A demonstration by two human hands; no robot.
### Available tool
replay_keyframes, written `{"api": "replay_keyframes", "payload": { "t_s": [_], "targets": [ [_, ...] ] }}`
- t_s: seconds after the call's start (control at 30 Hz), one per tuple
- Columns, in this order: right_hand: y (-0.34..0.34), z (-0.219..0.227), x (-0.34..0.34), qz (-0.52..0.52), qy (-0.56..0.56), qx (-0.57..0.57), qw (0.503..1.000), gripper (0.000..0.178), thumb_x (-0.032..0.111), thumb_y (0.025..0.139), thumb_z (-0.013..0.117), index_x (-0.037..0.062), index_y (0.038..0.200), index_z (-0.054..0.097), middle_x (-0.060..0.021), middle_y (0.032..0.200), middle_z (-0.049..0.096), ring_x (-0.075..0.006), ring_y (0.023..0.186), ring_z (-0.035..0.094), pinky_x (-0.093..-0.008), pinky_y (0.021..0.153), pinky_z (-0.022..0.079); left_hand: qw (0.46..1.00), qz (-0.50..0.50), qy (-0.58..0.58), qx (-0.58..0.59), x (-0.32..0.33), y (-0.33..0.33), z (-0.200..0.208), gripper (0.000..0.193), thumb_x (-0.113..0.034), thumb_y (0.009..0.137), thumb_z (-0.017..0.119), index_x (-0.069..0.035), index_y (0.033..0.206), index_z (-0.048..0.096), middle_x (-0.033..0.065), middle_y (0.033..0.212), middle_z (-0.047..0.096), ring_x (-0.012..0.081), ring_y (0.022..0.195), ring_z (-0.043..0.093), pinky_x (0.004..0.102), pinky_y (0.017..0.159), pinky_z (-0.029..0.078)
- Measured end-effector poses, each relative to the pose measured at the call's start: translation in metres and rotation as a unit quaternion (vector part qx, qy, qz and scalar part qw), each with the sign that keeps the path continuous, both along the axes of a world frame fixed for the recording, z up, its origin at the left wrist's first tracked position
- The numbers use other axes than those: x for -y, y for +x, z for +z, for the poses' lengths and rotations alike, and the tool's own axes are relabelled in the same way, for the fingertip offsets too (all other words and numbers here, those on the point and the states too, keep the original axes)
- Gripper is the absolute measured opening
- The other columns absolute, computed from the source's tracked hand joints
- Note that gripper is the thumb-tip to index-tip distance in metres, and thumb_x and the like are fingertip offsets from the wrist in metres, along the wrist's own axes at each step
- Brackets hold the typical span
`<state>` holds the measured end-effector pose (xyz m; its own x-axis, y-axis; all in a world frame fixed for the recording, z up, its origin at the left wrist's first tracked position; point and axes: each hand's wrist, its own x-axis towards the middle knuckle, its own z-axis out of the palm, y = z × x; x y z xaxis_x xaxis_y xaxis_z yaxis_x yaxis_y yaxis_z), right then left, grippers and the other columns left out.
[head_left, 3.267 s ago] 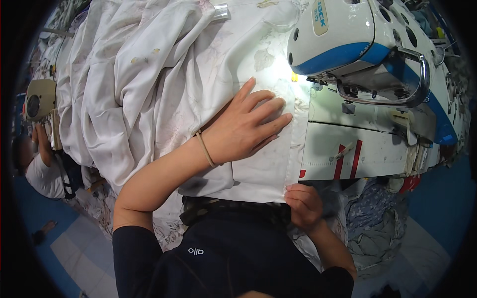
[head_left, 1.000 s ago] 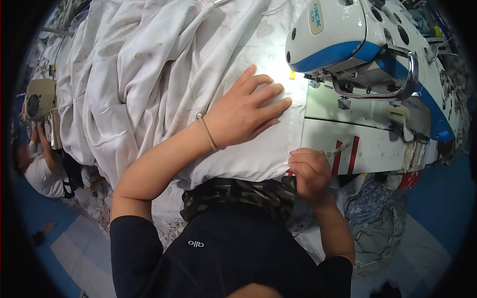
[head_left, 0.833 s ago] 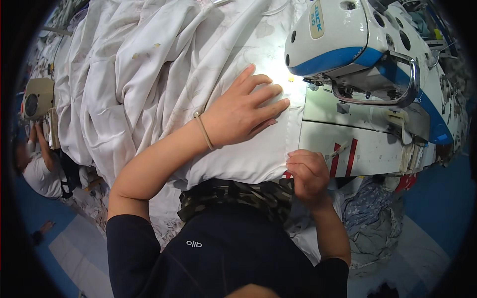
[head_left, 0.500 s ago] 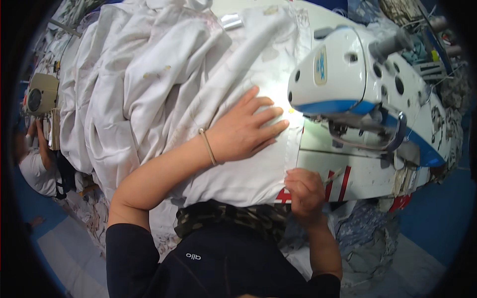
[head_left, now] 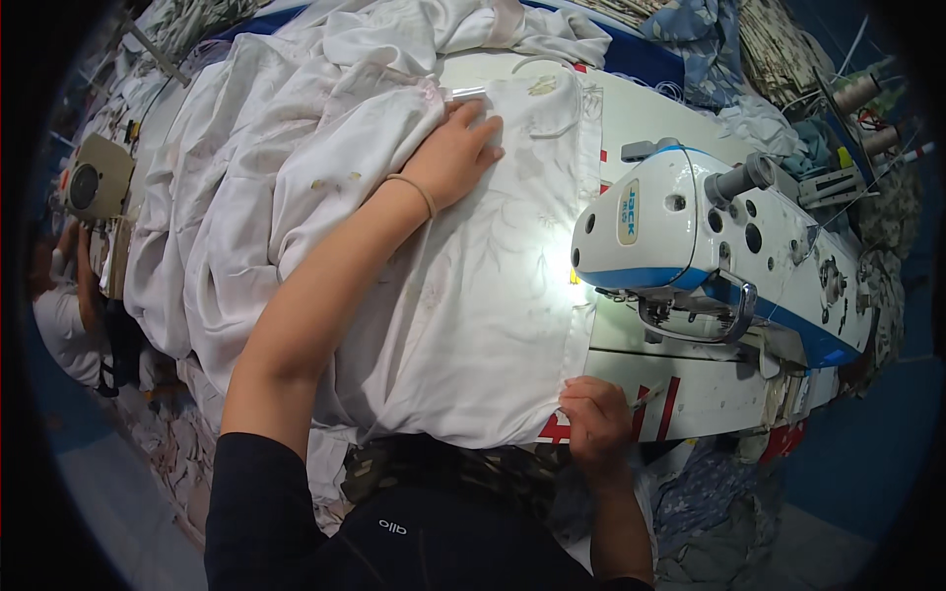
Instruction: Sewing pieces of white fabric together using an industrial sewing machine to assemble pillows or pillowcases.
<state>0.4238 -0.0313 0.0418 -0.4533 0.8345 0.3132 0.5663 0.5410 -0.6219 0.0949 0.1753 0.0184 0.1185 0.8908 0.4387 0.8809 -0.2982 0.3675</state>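
A large white cloth (head_left: 473, 325) lies over the sewing table, smooth at its right part and heaped in folds at the left. My left hand (head_left: 451, 163) rests on it near the far side, fingers spread, close to a small shiny silvery piece (head_left: 467, 95). Down at the near right corner, my right hand (head_left: 598, 419) pinches the cloth's hemmed edge. A thin pale tip (head_left: 647, 396) shows beside that hand; its kind is unclear. The white and blue sewing machine (head_left: 645, 222) stands to the right, its lamp lighting the hem under its head.
Thread cones (head_left: 855, 94) stand at the far right. Blue-grey fabric (head_left: 695, 39) is piled behind the machine, and patterned cloth (head_left: 709, 483) hangs below the table's right edge. At the far left, a co-worker (head_left: 74, 315) sits by a beige machine (head_left: 99, 177).
My left hand has moved away from the hem by the needle area to the far part of the cloth. My right hand keeps its pinch on the corner. The whole view has shifted somewhat.
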Motion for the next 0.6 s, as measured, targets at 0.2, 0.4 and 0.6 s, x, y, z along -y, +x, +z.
{"api": "replay_keyframes", "payload": {
  "t_s": [0.2,0.4,0.6],
  "targets": [
    [0.003,0.000,-0.003,-0.015,0.004,0.013,1.000,0.016,-0.008,0.073,0.070,0.0025,0.085,0.070,-0.0109,0.098,0.071,-0.0296,0.097,0.069,-0.0393,0.087,0.054,0.979,-0.154,0.038,0.129,0.083,0.084,0.038,0.026,-0.009,0.086,0.072,-0.003,0.110,0.067,0.0154,0.117,0.062,0.0380,0.109,0.057,0.0447,0.096,0.049],
    [-0.001,-0.002,-0.009,0.004,-0.005,-0.026,1.000,0.018,-0.010,0.071,0.071,0.0016,0.085,0.071,-0.0109,0.097,0.071,-0.0294,0.097,0.068,-0.0384,0.085,0.053,0.964,-0.265,-0.001,-0.012,0.126,0.083,0.014,0.045,-0.024,0.086,0.077,-0.011,0.128,0.065,0.0106,0.127,0.058,0.0328,0.120,0.053,0.0574,0.113,0.040],
    [0.001,-0.003,-0.005,0.002,-0.003,-0.028,1.000,0.020,-0.011,0.071,0.071,0.0018,0.085,0.070,-0.0105,0.097,0.071,-0.0291,0.095,0.069,-0.0378,0.083,0.053,0.961,-0.275,-0.004,-0.020,0.125,0.085,0.013,0.046,-0.025,0.086,0.077,-0.013,0.129,0.066,0.0089,0.128,0.059,0.0311,0.121,0.053,0.0600,0.114,0.037]
  ]
}}
